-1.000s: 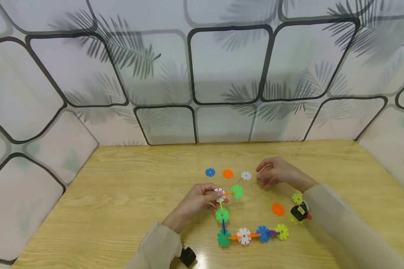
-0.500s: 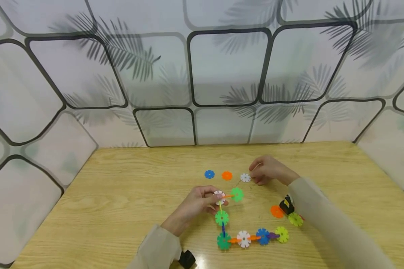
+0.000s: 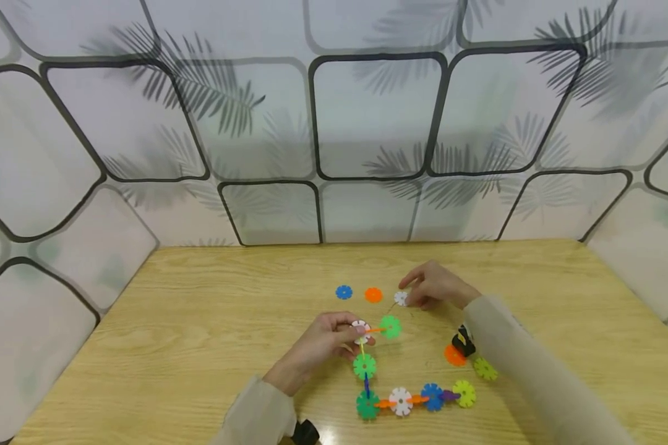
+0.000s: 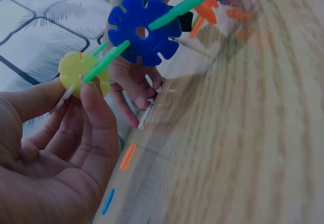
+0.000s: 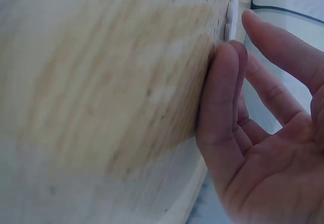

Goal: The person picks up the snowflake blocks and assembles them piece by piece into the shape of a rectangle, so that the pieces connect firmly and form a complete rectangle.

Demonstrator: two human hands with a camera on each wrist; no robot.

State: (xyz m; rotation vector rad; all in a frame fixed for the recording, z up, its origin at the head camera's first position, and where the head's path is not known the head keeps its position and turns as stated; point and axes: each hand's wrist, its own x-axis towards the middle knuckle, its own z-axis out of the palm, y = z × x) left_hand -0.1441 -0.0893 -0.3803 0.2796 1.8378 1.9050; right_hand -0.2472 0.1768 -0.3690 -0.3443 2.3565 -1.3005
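Notched plastic discs are slotted together into a bent chain. My left hand (image 3: 325, 340) pinches a white disc (image 3: 358, 335) at its upper corner; a green disc (image 3: 390, 327) juts right from there through an orange one. In the left wrist view a yellow disc (image 4: 76, 67) and a blue disc (image 4: 129, 29) of the chain face the camera. The lower row runs from a dark green disc (image 3: 367, 405) to a yellow-green disc (image 3: 464, 394). My right hand (image 3: 436, 285) has its fingertips at a loose white disc (image 3: 400, 298) lying on the table; thumb and fingers look apart.
A loose blue disc (image 3: 344, 292) and an orange disc (image 3: 373, 295) lie left of the white one. Another orange disc (image 3: 454, 355) and a yellow-green disc (image 3: 485, 369) lie by the right sleeve. A patterned wall (image 3: 367, 210) borders the wooden table (image 3: 211, 309).
My right hand has moved left until its fingertips meet the loose white disc. My left hand keeps its pinch on the chain. The whole head view has shifted slightly.
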